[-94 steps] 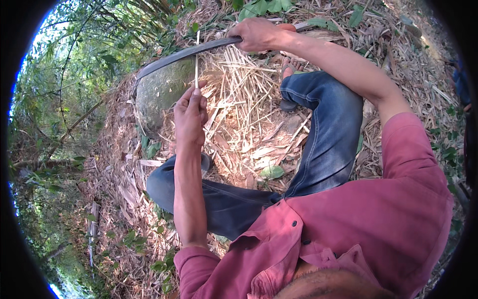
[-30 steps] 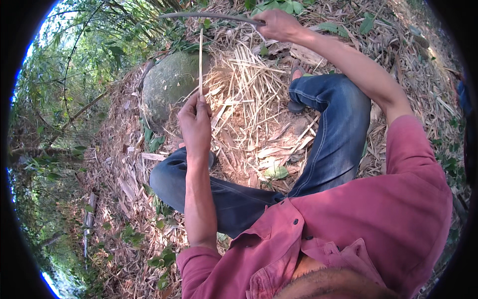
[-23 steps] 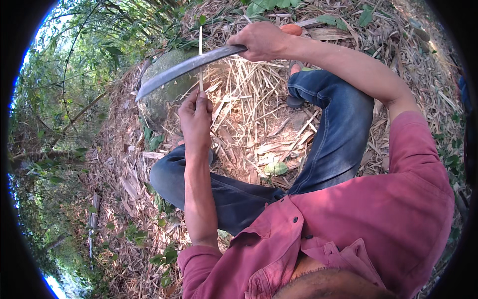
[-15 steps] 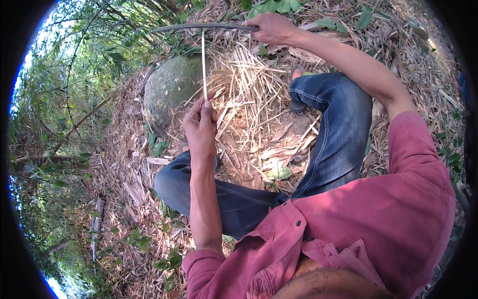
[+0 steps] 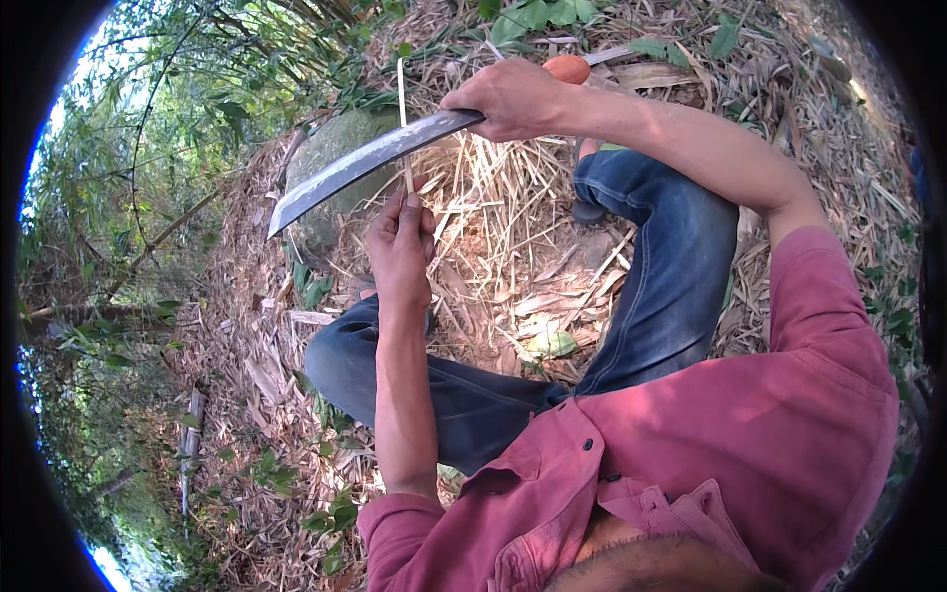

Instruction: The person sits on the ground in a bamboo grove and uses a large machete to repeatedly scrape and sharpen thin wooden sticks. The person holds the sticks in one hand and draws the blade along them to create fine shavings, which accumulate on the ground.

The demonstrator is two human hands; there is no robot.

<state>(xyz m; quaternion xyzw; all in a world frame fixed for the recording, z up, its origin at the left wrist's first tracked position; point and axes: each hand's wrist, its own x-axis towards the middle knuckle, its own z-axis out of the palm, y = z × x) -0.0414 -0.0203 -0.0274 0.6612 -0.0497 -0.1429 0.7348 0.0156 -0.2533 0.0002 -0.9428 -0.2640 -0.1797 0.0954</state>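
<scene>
My left hand (image 5: 400,247) pinches the lower end of a thin pale strip of split bamboo or wood (image 5: 401,91), which points away from me. My right hand (image 5: 518,99) is closed round the handle of a machete, whose orange end (image 5: 566,68) sticks out behind the fist. Its long, slightly curved blade (image 5: 365,161) slants down to the left. The blade crosses over the strip above my left fingers; I cannot tell whether they touch. Beyond the hands lies a loose heap of similar pale strips (image 5: 503,202).
A large rounded grey-green stone (image 5: 345,138) stands just left of the heap, partly behind the blade. My bent legs in jeans (image 5: 656,257) frame the work spot. Dry leaves and husks (image 5: 261,385) litter the ground. Green leafy growth (image 5: 109,217) rises at the left.
The machete has come nearer to me and tilted, so its tip now points down-left and its broad face shows. My left hand and the strip have hardly moved.
</scene>
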